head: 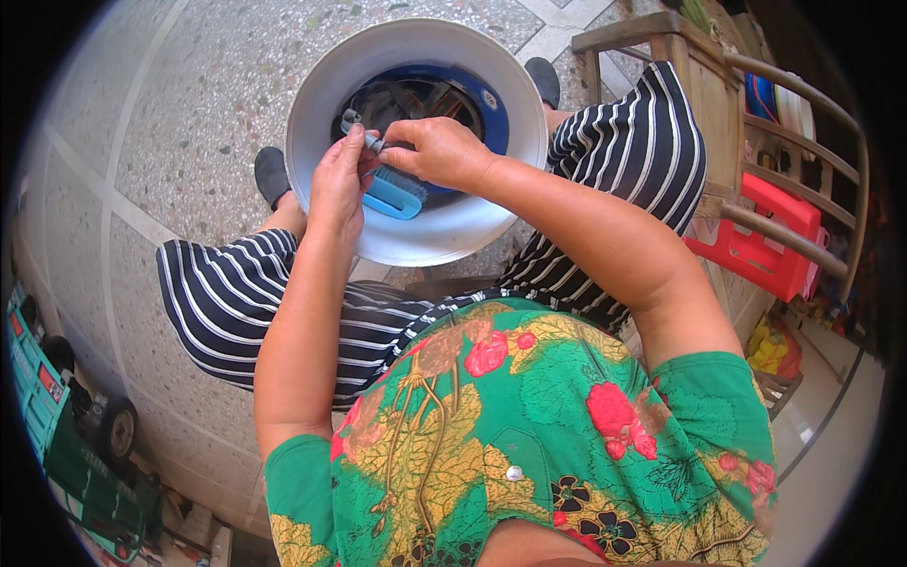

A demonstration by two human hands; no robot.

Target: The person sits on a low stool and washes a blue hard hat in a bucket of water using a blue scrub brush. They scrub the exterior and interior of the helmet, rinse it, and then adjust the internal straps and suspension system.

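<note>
My left hand [341, 173] grips a small grey fitting [373, 142] between thumb and fingers. At the fitting's near end, the thumb and forefinger of my right hand [439, 151] pinch its tip; what lies between those fingertips is hidden. Both hands are above a wide aluminium tub [425, 244]. A light-blue scrub brush [393, 195] with bluish bristles is just below my hands, partly covered by my left fingers. Deeper in the tub is a dark-blue round rim [496, 117] with a small sticker. Dark, blurred pieces [418, 99] show inside that rim.
The tub stands between my feet on a speckled stone floor [191, 106]. A wooden chair [708, 120] is close on the right, with a red plastic stool [769, 237] behind its bars. At the lower left is a green wheeled vehicle [85, 453].
</note>
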